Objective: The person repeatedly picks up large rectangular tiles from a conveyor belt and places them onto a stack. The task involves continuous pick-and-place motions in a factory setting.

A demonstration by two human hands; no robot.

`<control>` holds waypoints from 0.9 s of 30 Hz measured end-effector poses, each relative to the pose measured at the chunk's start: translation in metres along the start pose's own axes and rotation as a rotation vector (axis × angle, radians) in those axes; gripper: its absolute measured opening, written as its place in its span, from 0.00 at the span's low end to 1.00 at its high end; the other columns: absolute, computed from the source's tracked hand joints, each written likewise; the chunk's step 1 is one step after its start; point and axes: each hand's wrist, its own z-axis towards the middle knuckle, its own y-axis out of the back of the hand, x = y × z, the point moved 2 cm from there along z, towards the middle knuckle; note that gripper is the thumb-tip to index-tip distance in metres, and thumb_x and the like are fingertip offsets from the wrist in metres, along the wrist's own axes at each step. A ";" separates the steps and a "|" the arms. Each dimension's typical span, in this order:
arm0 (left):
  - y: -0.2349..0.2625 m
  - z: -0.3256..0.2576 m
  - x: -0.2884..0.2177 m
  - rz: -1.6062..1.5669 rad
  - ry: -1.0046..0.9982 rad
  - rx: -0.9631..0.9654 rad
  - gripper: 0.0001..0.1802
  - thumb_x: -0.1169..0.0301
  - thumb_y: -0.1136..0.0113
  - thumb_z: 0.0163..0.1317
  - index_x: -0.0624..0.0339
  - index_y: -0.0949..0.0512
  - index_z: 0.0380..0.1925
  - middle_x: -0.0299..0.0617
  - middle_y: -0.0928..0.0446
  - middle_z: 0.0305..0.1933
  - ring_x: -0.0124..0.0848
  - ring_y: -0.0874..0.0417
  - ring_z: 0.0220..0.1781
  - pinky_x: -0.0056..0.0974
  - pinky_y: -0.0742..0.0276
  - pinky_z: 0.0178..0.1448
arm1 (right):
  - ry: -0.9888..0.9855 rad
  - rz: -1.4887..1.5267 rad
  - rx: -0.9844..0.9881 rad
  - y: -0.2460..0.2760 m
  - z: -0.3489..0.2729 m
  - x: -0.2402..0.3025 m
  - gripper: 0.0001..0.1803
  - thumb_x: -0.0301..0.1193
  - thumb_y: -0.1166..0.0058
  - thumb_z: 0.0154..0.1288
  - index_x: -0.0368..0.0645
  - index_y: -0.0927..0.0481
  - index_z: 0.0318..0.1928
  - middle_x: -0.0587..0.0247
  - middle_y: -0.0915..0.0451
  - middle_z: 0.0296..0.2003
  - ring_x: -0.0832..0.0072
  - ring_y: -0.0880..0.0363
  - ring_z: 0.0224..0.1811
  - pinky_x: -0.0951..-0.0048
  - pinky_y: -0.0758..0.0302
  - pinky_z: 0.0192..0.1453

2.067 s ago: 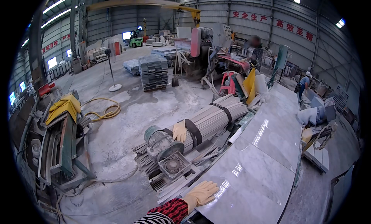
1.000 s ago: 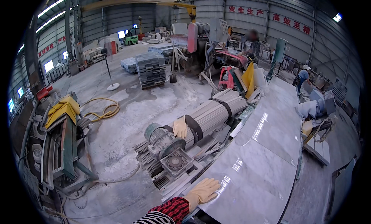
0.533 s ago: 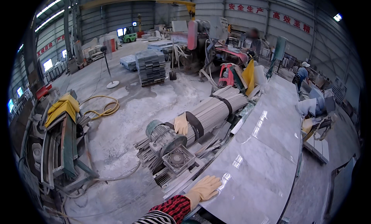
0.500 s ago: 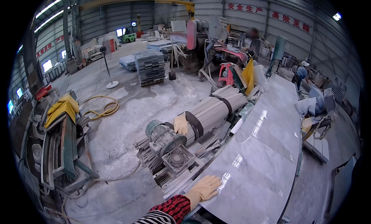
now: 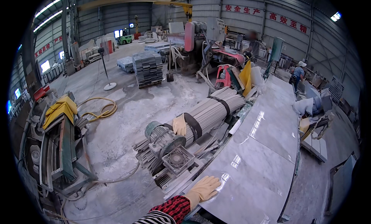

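Note:
My left hand (image 5: pixel 203 190), in a cream rubber glove, lies flat with fingers stretched on the near left edge of a polished grey-white stone slab (image 5: pixel 247 173). A red-and-black checked sleeve with a striped cuff behind it covers the forearm. More glossy slab (image 5: pixel 270 112) runs on in line toward the far end. Left of the hand stand a dusty electric motor (image 5: pixel 160 137) and its square gearbox (image 5: pixel 177 159). Another cream glove (image 5: pixel 179 125) rests beside the motor, on a strapped bundle of thin pale strips (image 5: pixel 216 108). My right hand is out of view.
Machine frames with a yellow cover (image 5: pixel 61 110) stand at left, near a coiled yellow hose (image 5: pixel 103 111). Stacked grey slabs (image 5: pixel 148 69) and a large machine (image 5: pixel 199 40) are farther back. A worker in a white cap (image 5: pixel 298 74) bends over at the far right.
The view has shifted very slightly. My left hand stays flat on the slab edge, and the worker at the far right has changed posture a little.

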 end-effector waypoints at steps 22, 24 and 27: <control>0.003 -0.010 -0.089 -0.102 -0.336 0.494 0.52 0.58 0.18 0.39 0.63 0.29 0.66 0.59 0.31 0.69 0.61 0.29 0.68 0.58 0.33 0.69 | 0.101 0.479 0.061 -0.003 0.048 -0.049 0.36 0.45 0.47 0.82 0.20 0.34 0.67 0.32 0.22 0.61 0.48 0.20 0.66 0.51 0.23 0.73; -0.005 -0.017 -0.104 0.019 -0.359 0.414 0.47 0.62 0.21 0.43 0.62 0.29 0.66 0.57 0.29 0.67 0.58 0.29 0.68 0.56 0.33 0.72 | 0.056 0.552 0.085 -0.004 0.048 -0.049 0.36 0.44 0.43 0.80 0.20 0.33 0.67 0.34 0.20 0.60 0.50 0.17 0.63 0.53 0.20 0.71; -0.014 -0.018 -0.101 0.120 -0.411 0.397 0.44 0.71 0.26 0.45 0.61 0.29 0.67 0.57 0.28 0.67 0.58 0.29 0.69 0.56 0.33 0.74 | 0.041 0.535 0.074 -0.007 0.049 -0.054 0.35 0.44 0.42 0.80 0.20 0.32 0.65 0.34 0.20 0.60 0.50 0.16 0.62 0.54 0.20 0.71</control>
